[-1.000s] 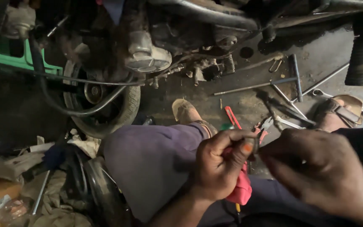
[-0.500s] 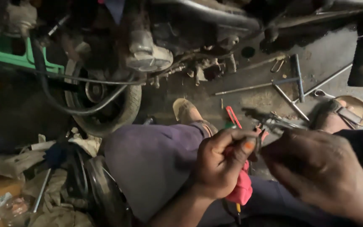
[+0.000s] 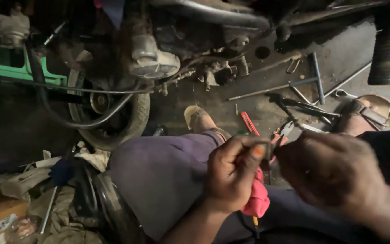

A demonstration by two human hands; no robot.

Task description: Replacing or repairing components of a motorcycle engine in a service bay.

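Over the near knee the left hand (image 3: 231,176) pinches a small dark part (image 3: 263,151) with a pink rag (image 3: 256,199) bunched beneath, the right hand (image 3: 330,174) closing on it – fingers hidden – tools (image 3: 303,106) lying far right, work looking unfinished.

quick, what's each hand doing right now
Left hand: closed, pinching a small dark part, pink rag under it.
Right hand: curled at the part; grip cannot be told.
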